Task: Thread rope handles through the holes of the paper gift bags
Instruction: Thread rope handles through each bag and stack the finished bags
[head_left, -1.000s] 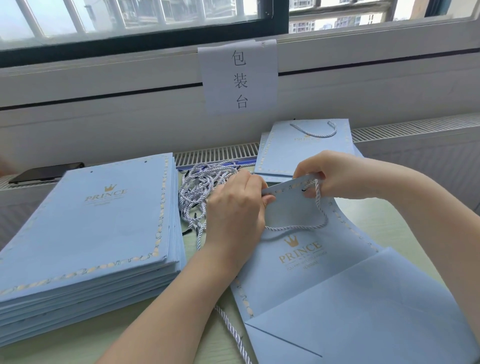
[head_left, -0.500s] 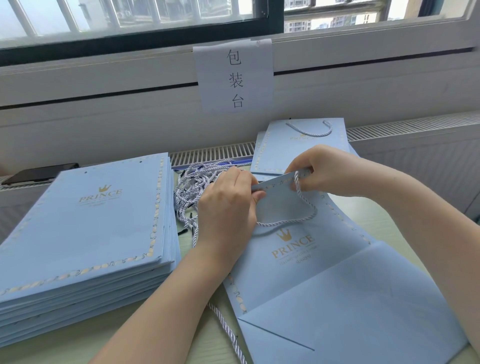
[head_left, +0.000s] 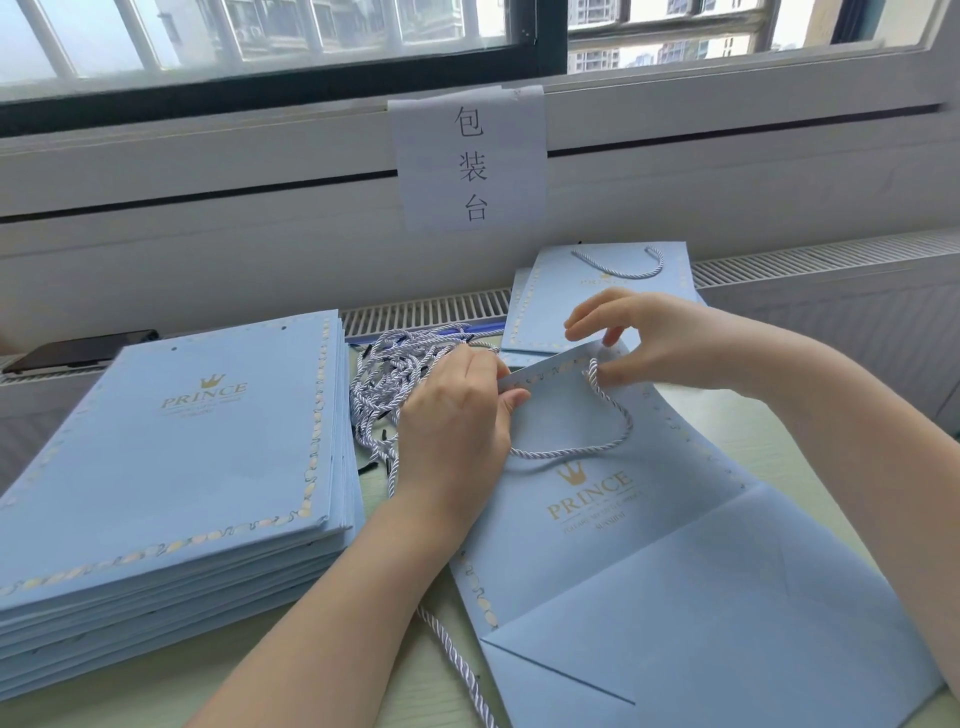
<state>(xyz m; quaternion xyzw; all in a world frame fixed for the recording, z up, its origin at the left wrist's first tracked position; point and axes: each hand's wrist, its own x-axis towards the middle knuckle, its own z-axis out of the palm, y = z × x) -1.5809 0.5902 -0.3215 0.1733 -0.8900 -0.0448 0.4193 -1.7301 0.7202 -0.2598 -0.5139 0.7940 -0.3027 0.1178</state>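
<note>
A light blue paper gift bag (head_left: 649, 561) printed "PRINCE" lies flat in front of me, its top edge lifted. A white twisted rope handle (head_left: 587, 447) hangs in a loop across its front panel. My left hand (head_left: 457, 415) pinches the left part of the lifted top edge where the rope enters. My right hand (head_left: 654, 338) pinches the rope's right end at the hole near the top edge, its other fingers spread. A second loose rope (head_left: 462, 670) runs out from under my left forearm.
A tall stack of flat blue bags (head_left: 171, 467) fills the left. A tangle of spare ropes (head_left: 395, 374) lies behind my left hand. Bags with handles fitted (head_left: 608, 291) rest at the back by the radiator grille. A dark phone (head_left: 78, 351) lies far left.
My right hand has loosened from a closed grip on the top edge to a fingertip pinch with the other fingers spread. The left hand has stayed at the bag's edge.
</note>
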